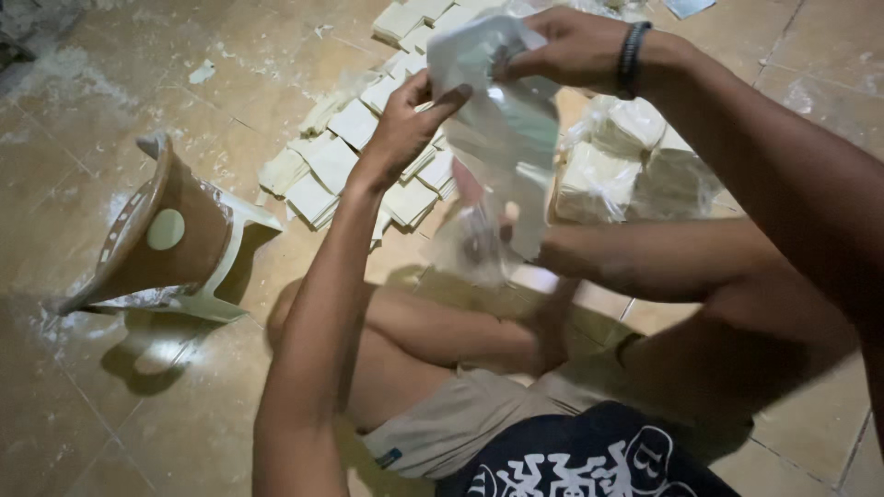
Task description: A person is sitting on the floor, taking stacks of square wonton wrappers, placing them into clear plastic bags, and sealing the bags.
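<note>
The clear plastic bag [497, 138] hangs above the paper stacks [341, 166]; my left hand [405, 124] and right hand [571, 46] each pinch its top edge to keep its mouth spread.

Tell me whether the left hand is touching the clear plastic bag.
Touching. The head view shows the left hand with its fingertips pressed on the clear plastic bag, which the right hand grips from above.

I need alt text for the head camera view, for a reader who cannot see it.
Seated on a tiled floor, a person holds a clear plastic bag up with the left hand and right hand. Behind lie flat cream packets; a plastic stool lies tipped over at left.
</note>
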